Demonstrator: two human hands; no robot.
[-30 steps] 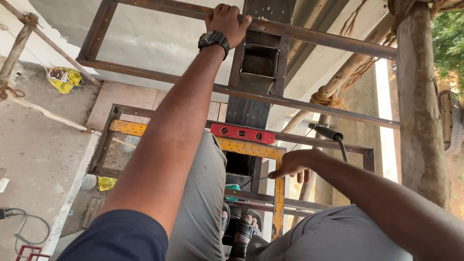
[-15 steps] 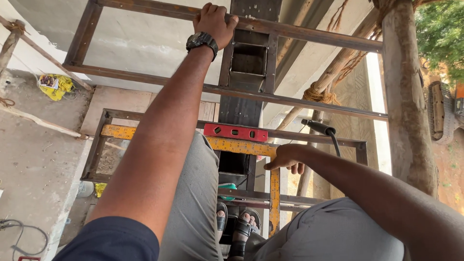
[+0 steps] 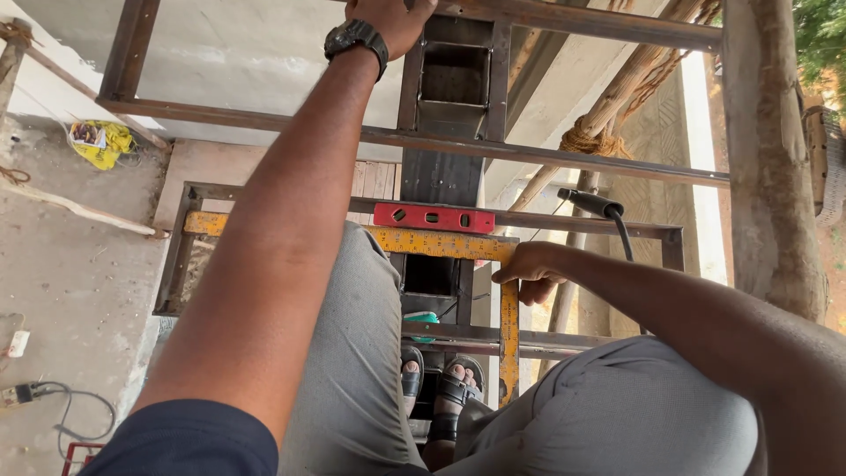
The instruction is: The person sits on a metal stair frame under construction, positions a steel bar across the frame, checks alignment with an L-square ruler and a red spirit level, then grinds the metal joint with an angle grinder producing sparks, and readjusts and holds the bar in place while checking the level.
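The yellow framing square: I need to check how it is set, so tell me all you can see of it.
The yellow framing square is a flat L-shaped metal rule, worn, with dark graduations. Its long arm lies level along a rusty steel frame bar, partly hidden by a grey-trousered knee; its short arm hangs down towards the sandalled feet. A red spirit level rests just above the long arm. The right hand has its grip at the corner.

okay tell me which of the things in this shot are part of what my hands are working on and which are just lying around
In use:
left hand gripping the steel frame
right hand on the yellow framing square
red spirit level resting by the square

Lying about:
yellow wrapper on the concrete
grey cable
black-handled tool on the frame
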